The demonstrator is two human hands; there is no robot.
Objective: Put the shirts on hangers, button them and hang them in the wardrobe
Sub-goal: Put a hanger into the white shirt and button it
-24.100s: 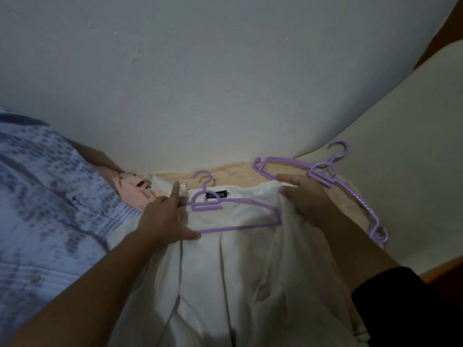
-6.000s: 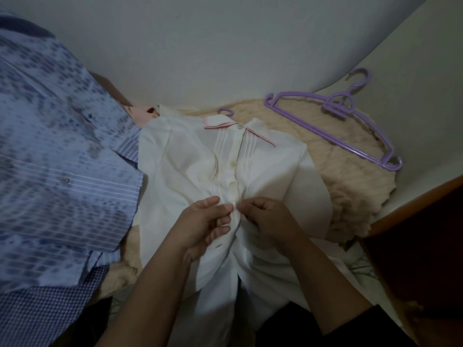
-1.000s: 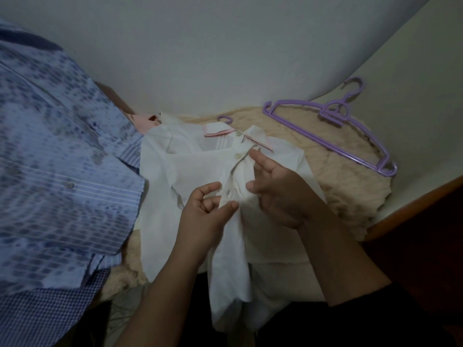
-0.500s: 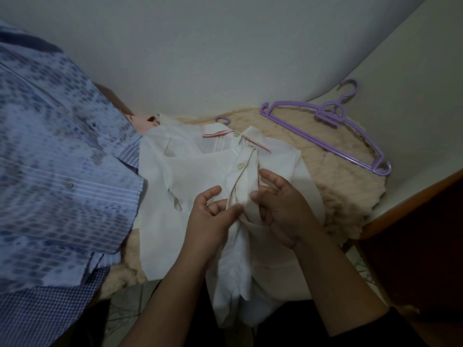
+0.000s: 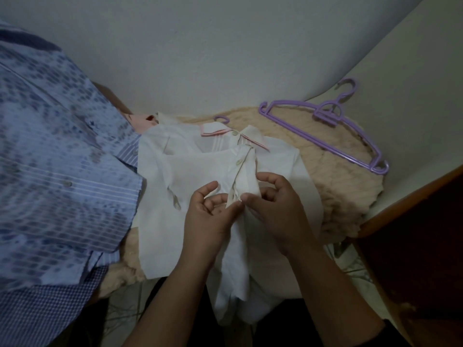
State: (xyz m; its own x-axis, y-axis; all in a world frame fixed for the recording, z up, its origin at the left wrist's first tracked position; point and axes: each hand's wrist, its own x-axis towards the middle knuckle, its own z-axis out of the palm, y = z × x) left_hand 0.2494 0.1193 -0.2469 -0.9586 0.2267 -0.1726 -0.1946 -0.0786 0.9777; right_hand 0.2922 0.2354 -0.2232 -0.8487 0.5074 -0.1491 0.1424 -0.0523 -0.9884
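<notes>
A white shirt (image 5: 190, 176) with a pink-edged collar lies front up on a beige fluffy blanket (image 5: 333, 176). A purple hanger is inside it; only its hook (image 5: 221, 118) shows above the collar. My left hand (image 5: 210, 216) and my right hand (image 5: 273, 204) meet at the shirt's button placket in the middle. Both pinch the placket's edges together below two visible buttons. The lower part of the shirt hangs over the blanket's near edge.
Spare purple hangers (image 5: 333, 116) lie at the blanket's far right. A blue patterned shirt (image 5: 57, 176) covers the left side, with a pink garment (image 5: 140, 120) behind it. White wall stands beyond. A dark wooden edge (image 5: 411, 194) runs along the right.
Over the last second my right hand came down from the upper placket to meet my left hand lower on it. The shirt and spare hangers stay put.
</notes>
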